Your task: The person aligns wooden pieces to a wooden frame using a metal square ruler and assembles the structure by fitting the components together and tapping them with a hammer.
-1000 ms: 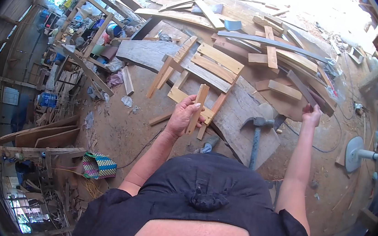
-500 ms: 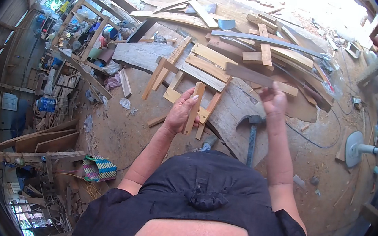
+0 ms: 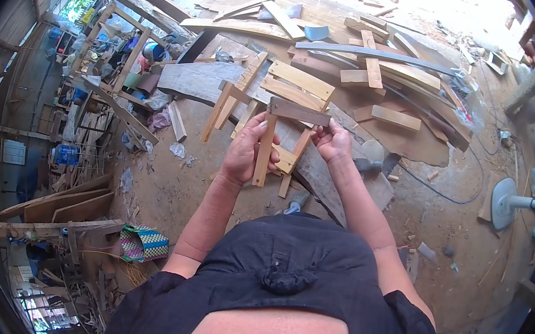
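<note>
My left hand (image 3: 244, 153) is closed around a light wooden stick (image 3: 264, 157), held roughly upright in view. My right hand (image 3: 334, 141) grips the right end of a dark wooden strip (image 3: 299, 112). The strip lies across the top of the stick, its left end at the stick's upper end. Behind both pieces, a slatted wooden frame (image 3: 299, 85) rests on a grey plank (image 3: 202, 79). A hammer (image 3: 367, 165) lies to the right, partly hidden behind my right hand and forearm.
A pile of boards (image 3: 401, 73) spreads across the back right. At the right stands a white round-based object (image 3: 503, 203). A checkered woven basket (image 3: 144, 244) sits at the lower left, near leaning boards (image 3: 84, 205). A cable (image 3: 447, 197) curves over the floor.
My right hand has brought the dark strip leftward from the right side, onto the upper end of the stick. My left hand has shifted slightly left, still gripping the stick.
</note>
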Available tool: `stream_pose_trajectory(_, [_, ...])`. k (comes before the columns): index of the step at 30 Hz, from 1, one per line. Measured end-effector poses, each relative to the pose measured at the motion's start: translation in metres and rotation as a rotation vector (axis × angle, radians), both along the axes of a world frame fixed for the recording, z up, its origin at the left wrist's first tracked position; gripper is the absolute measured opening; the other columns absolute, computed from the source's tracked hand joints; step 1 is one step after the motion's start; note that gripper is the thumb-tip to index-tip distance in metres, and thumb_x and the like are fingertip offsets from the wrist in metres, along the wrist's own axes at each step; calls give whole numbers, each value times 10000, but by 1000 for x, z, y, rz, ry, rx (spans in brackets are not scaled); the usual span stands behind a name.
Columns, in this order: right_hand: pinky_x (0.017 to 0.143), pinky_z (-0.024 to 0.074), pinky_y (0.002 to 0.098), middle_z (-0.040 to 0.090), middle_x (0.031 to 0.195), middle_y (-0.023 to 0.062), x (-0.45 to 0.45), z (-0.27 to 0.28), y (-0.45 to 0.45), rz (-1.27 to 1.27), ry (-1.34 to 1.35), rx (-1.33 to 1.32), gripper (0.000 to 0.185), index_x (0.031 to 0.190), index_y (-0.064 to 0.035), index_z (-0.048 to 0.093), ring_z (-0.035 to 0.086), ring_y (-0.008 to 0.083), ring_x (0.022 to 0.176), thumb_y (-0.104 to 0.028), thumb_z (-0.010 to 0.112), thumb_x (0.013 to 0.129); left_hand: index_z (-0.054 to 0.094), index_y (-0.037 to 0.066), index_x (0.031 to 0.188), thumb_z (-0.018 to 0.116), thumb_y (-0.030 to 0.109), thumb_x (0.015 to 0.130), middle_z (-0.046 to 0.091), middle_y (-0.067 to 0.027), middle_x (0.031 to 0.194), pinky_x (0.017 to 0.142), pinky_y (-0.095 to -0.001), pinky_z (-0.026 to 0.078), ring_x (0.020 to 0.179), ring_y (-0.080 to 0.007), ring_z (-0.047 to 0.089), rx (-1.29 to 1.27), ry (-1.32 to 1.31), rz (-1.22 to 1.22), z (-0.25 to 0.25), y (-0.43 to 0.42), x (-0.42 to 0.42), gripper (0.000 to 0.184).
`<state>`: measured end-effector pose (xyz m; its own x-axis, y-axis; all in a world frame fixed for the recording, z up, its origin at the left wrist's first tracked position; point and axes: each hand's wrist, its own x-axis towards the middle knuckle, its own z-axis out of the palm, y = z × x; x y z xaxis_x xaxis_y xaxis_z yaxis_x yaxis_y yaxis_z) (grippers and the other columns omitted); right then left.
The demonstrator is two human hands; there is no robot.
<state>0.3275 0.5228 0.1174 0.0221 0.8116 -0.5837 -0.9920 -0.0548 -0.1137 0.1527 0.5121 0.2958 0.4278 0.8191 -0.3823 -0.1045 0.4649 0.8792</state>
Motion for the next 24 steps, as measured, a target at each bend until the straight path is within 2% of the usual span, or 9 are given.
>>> stream_pose_trajectory(8, [644,494,395,572,849,75,-9,-2,2,-48,48,-43,185,1004,-70,541,554,189,673,-228,449,974,291,61,1383,405,241,975,552,-84,832,427,-265,532,604,-170,627,62,49,43,1,6,2,460])
stream_pose_trajectory(14, [623,498,409,573,845,76,-8,-12,3,-56,71,9,161,1004,-73,516,552,194,656,-213,440,977,318,56,1371,402,202,972,544,-87,827,417,-261,543,554,-158,622,92,63,54,4,11,-6,434])
stream_pose_trajectory(24, [605,497,405,557,789,62,-16,-10,1,-42,-11,-28,121,985,-101,490,548,182,639,-210,438,980,321,51,1365,401,222,976,553,-94,840,450,-266,560,598,-178,645,113,106,21,8,9,-3,433])
